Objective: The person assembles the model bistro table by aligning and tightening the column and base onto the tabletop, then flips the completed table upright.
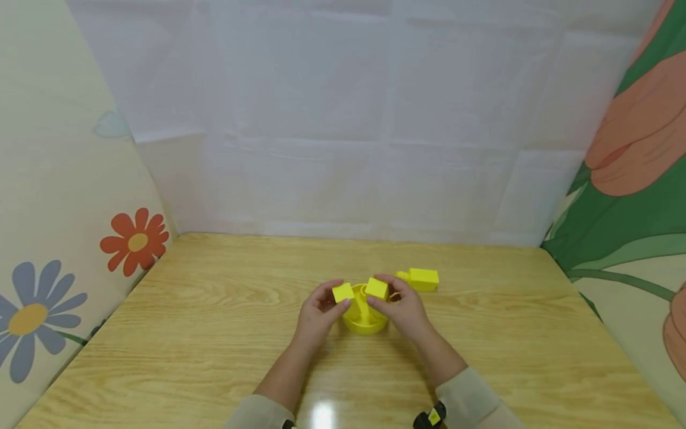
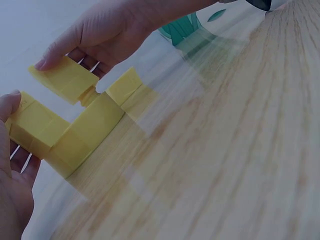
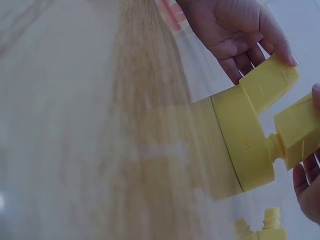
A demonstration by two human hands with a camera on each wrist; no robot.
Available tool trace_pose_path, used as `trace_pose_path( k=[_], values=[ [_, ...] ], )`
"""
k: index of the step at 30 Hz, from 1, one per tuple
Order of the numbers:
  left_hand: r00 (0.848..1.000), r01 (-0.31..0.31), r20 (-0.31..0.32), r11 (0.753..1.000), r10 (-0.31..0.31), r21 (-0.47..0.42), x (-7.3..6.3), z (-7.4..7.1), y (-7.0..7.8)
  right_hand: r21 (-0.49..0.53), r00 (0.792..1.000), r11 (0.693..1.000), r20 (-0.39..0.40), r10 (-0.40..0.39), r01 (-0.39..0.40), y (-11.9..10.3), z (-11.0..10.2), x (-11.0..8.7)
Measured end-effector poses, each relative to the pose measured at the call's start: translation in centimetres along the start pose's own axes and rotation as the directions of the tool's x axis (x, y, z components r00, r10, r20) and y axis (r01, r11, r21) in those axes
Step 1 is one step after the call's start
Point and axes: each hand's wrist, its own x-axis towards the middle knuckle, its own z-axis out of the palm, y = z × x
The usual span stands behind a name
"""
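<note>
A shallow round yellow base (image 1: 365, 328) with a raised rim stands on the table between both hands. My left hand (image 1: 315, 317) holds a yellow block (image 1: 343, 292) between thumb and fingers at the left of its rim. On the other side, my right hand (image 1: 408, 310) grips a second yellow block (image 1: 377, 288) by its sides. That block is tilted, and its threaded neck (image 3: 274, 146) points down at the rim. In the right wrist view, the left block (image 3: 270, 82) slants outward over the base and overlaps its edge.
A third yellow block (image 1: 424, 279) with a threaded end lies on the wooden table (image 1: 214, 310), just beyond my right hand. A white sheet (image 1: 343, 119) hangs behind the table, and flower-patterned cloth (image 1: 59, 179) is at the sides.
</note>
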Motion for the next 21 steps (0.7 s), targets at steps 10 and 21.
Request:
trace_pose_path(
  k=[10, 21],
  values=[
    [1.0, 0.006, 0.004, 1.0, -0.006, 0.011, 0.08, -0.01, 0.05, -0.023, 1.0, 1.0, -0.007, -0.016, 0.016, 0.31, 0.2, 0.13],
    [1.0, 0.004, -0.007, 1.0, -0.004, 0.012, -0.01, 0.06, 0.12, 0.002, 0.997, 0.997, 0.025, -0.08, 0.079, 0.56, -0.36, -0.25]
  ],
)
